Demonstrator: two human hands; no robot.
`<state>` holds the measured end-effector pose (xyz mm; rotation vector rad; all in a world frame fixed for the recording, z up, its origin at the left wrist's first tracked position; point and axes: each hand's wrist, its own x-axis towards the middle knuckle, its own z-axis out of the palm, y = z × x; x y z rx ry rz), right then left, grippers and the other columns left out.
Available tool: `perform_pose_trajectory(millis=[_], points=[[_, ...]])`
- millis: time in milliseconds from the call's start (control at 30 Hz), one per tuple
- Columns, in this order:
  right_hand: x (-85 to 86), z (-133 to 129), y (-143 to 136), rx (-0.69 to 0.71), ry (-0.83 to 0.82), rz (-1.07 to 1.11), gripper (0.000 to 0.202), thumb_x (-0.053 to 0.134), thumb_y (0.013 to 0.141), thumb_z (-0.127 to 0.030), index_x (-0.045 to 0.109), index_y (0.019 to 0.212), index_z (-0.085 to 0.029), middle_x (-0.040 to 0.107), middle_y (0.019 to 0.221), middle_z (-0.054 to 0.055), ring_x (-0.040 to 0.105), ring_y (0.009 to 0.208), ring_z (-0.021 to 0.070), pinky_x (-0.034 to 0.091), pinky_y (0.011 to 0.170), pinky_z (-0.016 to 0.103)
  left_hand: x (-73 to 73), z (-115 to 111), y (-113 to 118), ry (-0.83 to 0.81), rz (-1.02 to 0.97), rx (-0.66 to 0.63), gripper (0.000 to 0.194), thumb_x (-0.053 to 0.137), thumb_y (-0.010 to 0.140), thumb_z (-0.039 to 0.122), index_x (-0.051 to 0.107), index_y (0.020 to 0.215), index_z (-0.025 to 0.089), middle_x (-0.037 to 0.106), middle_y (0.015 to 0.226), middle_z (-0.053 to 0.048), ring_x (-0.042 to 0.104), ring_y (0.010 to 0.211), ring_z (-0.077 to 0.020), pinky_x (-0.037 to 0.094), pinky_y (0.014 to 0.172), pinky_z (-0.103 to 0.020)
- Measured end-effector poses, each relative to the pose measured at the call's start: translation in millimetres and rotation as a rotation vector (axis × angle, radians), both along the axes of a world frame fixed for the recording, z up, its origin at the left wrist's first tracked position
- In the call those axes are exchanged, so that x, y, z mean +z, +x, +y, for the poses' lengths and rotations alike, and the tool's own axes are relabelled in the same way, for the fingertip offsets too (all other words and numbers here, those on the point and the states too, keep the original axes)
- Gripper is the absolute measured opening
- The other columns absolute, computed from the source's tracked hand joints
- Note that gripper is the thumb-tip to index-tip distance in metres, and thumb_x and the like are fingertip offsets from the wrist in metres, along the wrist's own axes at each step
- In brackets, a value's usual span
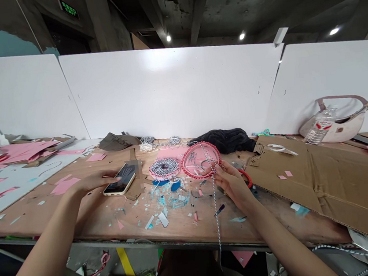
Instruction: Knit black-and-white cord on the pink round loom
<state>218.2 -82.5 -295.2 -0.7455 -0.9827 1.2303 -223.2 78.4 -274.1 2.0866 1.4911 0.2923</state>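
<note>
Presently, the right hand [230, 179] is pinching a rounded pink piece with a ribbed rim [200, 152] over the worktop's [96, 214] middle, where black-and-white cord [216, 214] is trailing nearward. Leftward, the left hand [94, 182] is touching a pale-cased phone [125, 181]; whether its grip is closing, I cannot tell.

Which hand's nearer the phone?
Left. The left hand reaches from the phone's left, fingers on it; the right hand is well to its right, holding the pink piece.
</note>
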Motion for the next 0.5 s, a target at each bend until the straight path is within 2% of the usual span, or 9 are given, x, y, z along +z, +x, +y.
perform_pose_trajectory(millis=[100,333,500], points=[[0.4,-0.5,-0.2,-0.007,-0.004,-0.005,0.034,0.082,0.077,-0.045,0.065,0.097,-0.023,0.071,0.096,0.004,0.066,0.082,0.0183,0.052,0.072,0.028,2.0,-0.6,-1.0,-0.046,-0.026,-0.039,0.084,0.061,0.072,0.069,0.061,0.131,0.008,0.064,0.134,-0.013,0.057,0.124,-0.0356,0.046,0.102,-0.039],[2.1,-1.3,-1.0,-0.015,-0.007,-0.008,0.037,0.082,0.076,-0.046,0.064,0.098,-0.023,0.071,0.098,0.005,0.067,0.086,0.0206,0.052,0.072,0.029,8.7,-7.6,1.9,-0.092,-0.047,-0.041,0.085,0.061,0.072,0.068,0.059,0.134,0.009,0.059,0.139,-0.013,0.054,0.127,-0.0363,0.044,0.106,-0.044],[3.9,-2.5,-1.2,-0.015,-0.004,0.000,0.035,0.083,0.075,-0.045,0.064,0.096,-0.023,0.070,0.098,0.004,0.067,0.087,0.0200,0.052,0.072,0.028,9.5,-7.9,2.7,-0.096,-0.056,-0.033,0.086,0.061,0.071,0.068,0.060,0.133,0.009,0.063,0.135,-0.013,0.055,0.126,-0.0358,0.046,0.104,-0.042]])
